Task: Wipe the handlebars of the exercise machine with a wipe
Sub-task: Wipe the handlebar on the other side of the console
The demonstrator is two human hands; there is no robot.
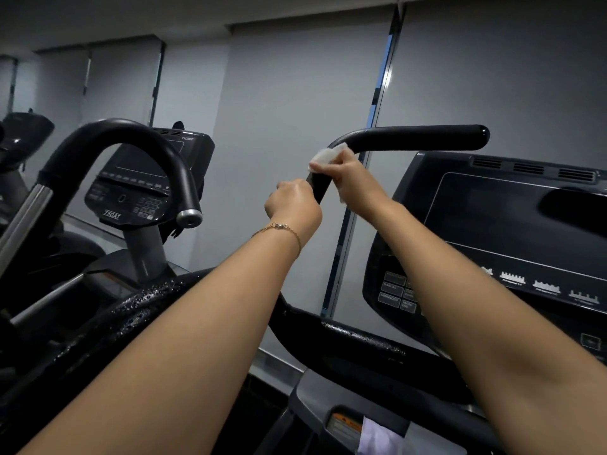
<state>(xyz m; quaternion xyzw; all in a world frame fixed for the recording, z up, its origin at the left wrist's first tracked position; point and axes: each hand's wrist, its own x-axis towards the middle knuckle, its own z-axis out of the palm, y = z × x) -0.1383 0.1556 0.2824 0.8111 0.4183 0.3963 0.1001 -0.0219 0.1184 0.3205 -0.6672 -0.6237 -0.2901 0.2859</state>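
A black curved handlebar [417, 137] rises in front of me and bends to the right, ending in a rounded tip. My right hand [353, 177] grips a white wipe [326, 156] wrapped around the bar just below its bend. Just beneath, my left hand [294, 201], with a thin gold bracelet at the wrist, is curled around the bar's upright part. A lower black handlebar [147, 300] dotted with water drops runs under my forearms.
The machine's console [512, 231] with a dark screen and buttons stands to the right. A second machine with its own curved handle [121, 139] and console [144, 182] stands to the left. Grey window blinds [295, 93] lie behind.
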